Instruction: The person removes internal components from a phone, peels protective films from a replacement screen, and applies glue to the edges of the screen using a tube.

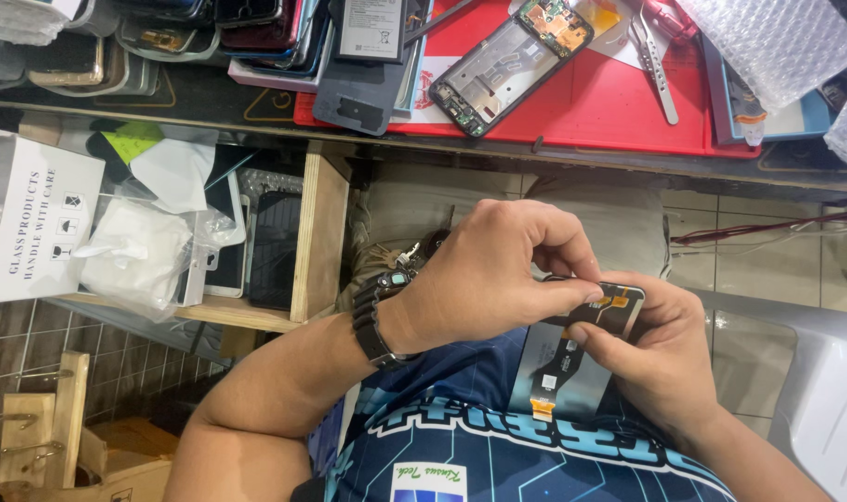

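We hold one phone screen panel (pixel 572 349) in our lap, below the front edge of the workbench, with its back side and its one flex cable (pixel 552 367) turned up toward us. Our left hand (pixel 498 279), with one dark watch (pixel 379 316) at the wrist, comes over the panel's top end, and its thumb and forefinger are pinched narrow on the panel's upper edge by the orange patch. Our right hand (pixel 661 353) cups the panel from the other side, fingers curled around its edge and thumb pressed on its back. On the bench, one red mat (pixel 582 102) carries one opened phone frame (pixel 507 60) with its circuit board showing, and one pair of tweezers (pixel 661 79) near the mat's far edge. One wooden shelf (pixel 317 232) under the bench holds several bagged parts.
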